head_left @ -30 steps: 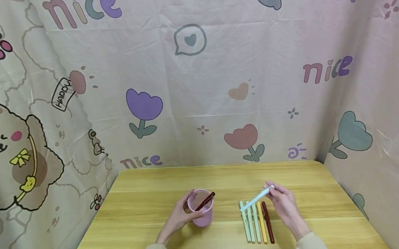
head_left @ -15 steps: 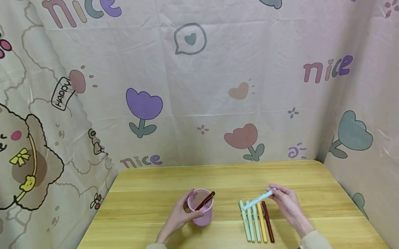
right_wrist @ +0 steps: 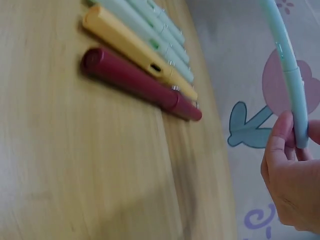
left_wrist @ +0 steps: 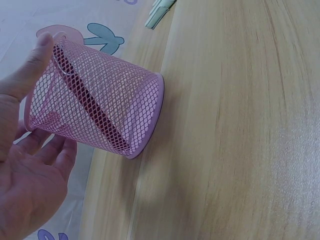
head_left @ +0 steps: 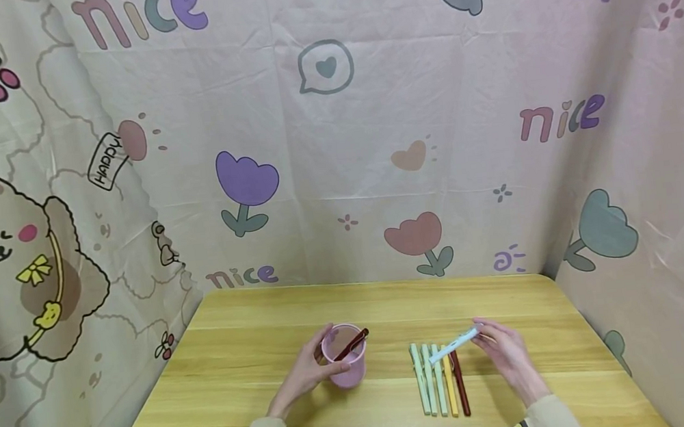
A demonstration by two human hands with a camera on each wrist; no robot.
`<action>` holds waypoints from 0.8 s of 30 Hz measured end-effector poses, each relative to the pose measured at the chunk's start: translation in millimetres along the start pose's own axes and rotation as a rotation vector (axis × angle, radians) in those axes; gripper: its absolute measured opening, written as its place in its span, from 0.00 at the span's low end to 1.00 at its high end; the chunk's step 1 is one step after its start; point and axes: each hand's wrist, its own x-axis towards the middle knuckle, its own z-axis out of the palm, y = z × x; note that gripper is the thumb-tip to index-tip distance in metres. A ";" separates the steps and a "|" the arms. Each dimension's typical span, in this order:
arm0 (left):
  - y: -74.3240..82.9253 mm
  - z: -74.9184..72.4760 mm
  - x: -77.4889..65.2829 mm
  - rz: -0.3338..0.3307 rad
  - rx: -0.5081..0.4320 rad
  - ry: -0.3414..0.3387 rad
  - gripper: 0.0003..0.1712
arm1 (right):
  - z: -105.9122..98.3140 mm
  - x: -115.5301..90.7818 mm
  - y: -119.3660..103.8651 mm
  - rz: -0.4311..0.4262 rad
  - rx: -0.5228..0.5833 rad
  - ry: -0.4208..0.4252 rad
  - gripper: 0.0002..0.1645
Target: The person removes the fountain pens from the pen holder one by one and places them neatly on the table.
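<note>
My left hand (head_left: 305,376) grips a pink mesh pen holder (left_wrist: 95,95), thumb on its near rim and fingers round the far side. Inside it leans a dark red pen (head_left: 352,343), its top poking out over the rim. Between thumb and fingertips my right hand (head_left: 507,356) pinches one end of a light blue pen (right_wrist: 292,80), which is held tilted above the row of pens. On the table under it lie several pale green pens (head_left: 429,380), a yellow pen (head_left: 451,388) and another dark red pen (right_wrist: 135,82), side by side.
The wooden table (head_left: 253,318) has a patterned cloth (head_left: 337,159) hanging behind it and along both sides. Bare wood separates the pen holder from the row of pens.
My right hand has moved right and slightly toward me with the light blue pen, which now crosses the yellow and red end of the row. The left hand and pen holder stay put.
</note>
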 end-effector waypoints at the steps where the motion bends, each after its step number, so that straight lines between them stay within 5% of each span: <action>1: 0.0 0.2 0.1 -0.003 0.002 0.002 0.57 | -1.7 0.7 -0.1 -0.004 -0.014 -0.002 0.23; 9: 0.1 -0.3 0.4 -0.008 0.005 -0.007 0.57 | -12.4 6.4 0.7 -0.013 -0.220 -0.030 0.15; 18: 0.1 0.4 0.4 -0.014 -0.001 -0.005 0.57 | -17.6 12.7 8.6 -0.022 -0.587 0.004 0.26; 24: 0.0 0.7 0.1 -0.011 -0.002 -0.005 0.57 | -19.9 19.6 19.4 -0.050 -0.664 0.016 0.22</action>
